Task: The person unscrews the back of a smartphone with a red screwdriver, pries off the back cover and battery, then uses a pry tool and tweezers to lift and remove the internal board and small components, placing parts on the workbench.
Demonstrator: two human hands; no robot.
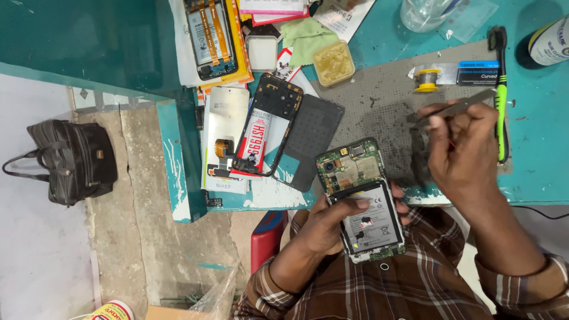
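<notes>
Gripping the opened phone (363,198) low in the frame's centre, your left hand (323,225) wraps its edge, thumb lying across the battery (373,224). Keep that hold firm so the exposed board (349,166) stays level. Your right hand (465,154), at right, pinches tweezers (450,110) closed-fingered above the grey mat (379,101); bring the tips in slowly, clear of the battery. Farther up lie a phone frame (269,121), a solder spool (428,80) and a green brush (501,89)
</notes>
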